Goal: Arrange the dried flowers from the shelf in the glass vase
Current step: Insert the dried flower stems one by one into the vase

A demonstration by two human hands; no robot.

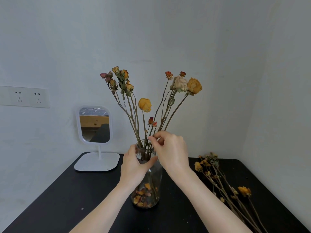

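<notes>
Mid-frame: vase (151, 190) on black bench (67, 190), many dried flowers (144, 105) already standing in it. The left hand (134, 163) has its grip round the neck; the right hand (171, 148) grip pinches a stem at the mouth. A loose bunch (198, 166) lies lower right, likely still to go in.

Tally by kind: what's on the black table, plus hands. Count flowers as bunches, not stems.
glass vase: 1
dried-flower bunches: 2 (vase bunch; loose bunch lying on the table)
stand mirror: 1
hands: 2 (left hand holds the vase neck; right hand pinches the vase bunch)
Total: 6
</notes>
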